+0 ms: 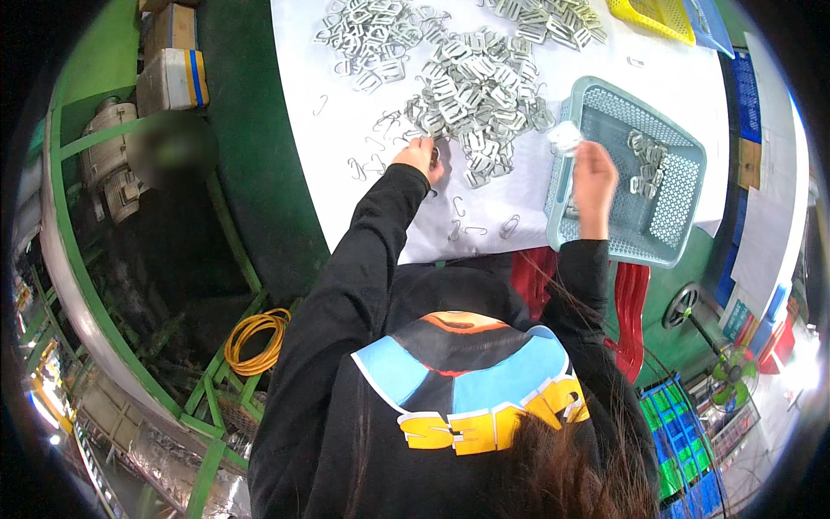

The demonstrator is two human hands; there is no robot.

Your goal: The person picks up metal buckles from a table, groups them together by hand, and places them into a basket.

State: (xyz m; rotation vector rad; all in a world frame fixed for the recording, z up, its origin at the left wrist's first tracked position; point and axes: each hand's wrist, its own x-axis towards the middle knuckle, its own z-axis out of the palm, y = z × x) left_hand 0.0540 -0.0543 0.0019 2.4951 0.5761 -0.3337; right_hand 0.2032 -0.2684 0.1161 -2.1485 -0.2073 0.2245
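A large heap of silvery metal buckles (480,95) lies on the white-covered table, with loose metal hooks (359,169) scattered at its left edge. At the heap's lower left, my left hand (419,159) is closed with its fingers curled down; what they hold is hidden. My right hand (594,186) is raised over the left wall of a grey-blue plastic basket (627,253). Between its fingertips is a blurred, shiny whitish piece (565,138), whose exact kind I cannot make out. Several buckles (647,164) lie inside the basket.
More buckles form piles at the far left (367,39) and far right (553,19). Yellow and blue baskets (661,17) stand at the far right corner. Loose hooks (467,227) lie near the table's front edge. Red stool parts (629,316) show below, and a coiled orange hose (258,342) at left.
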